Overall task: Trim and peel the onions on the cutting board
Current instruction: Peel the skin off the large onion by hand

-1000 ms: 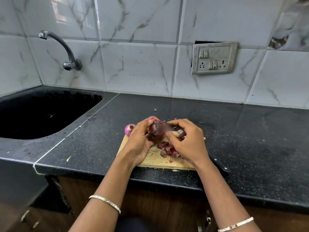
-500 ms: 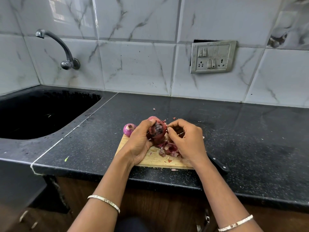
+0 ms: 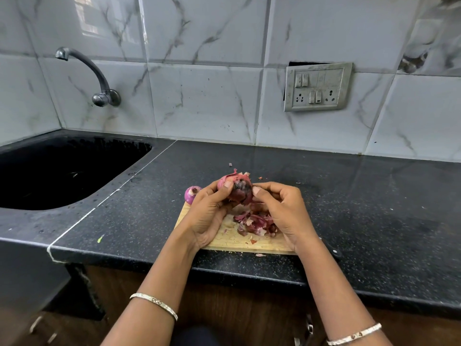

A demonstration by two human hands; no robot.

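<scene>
Left hand (image 3: 208,216) cups the onion (image 3: 234,189) from below and the side, thumb on top, fingers wrapped round it. It is held lifted above the far edge of the cutting board (image 3: 229,239), probably so the skin falls onto the board rather than the desk.

Right hand (image 3: 284,211) has its fingers curled, thumb and fingertips pinching at the onion's right flank, where a dark patch of skin shows. My read: it is stripping the outer layer while the left hand holds the bulb against the pull. A flap of loose skin sticks up at the onion's 12 o'clock.

Peel pile (image 3: 254,222) sits on the board directly under the onion, at its 6 o'clock, between the two palms (consistent with drop-as-you-peel).

Second onion (image 3: 191,193) sits at the board's far-left corner, about 9 o'clock from the held one, just beside the left hand's fingers; looks trimmed, can't tell if fully peeled.

Around:
- black desk (image 3: 361,208) carries the board; scattered skin flecks on it
- a dark handle, likely the knife (image 3: 333,252), pokes out at 4 o'clock from under the right wrist, blade hidden
- sink (image 3: 62,171) at 9–10 o'clock, well apart
- tap (image 3: 99,78) and socket plate (image 3: 318,86) on the tiled wall

In the way: the pile crowds the board's working area, and the knife is masked by the right forearm.
</scene>
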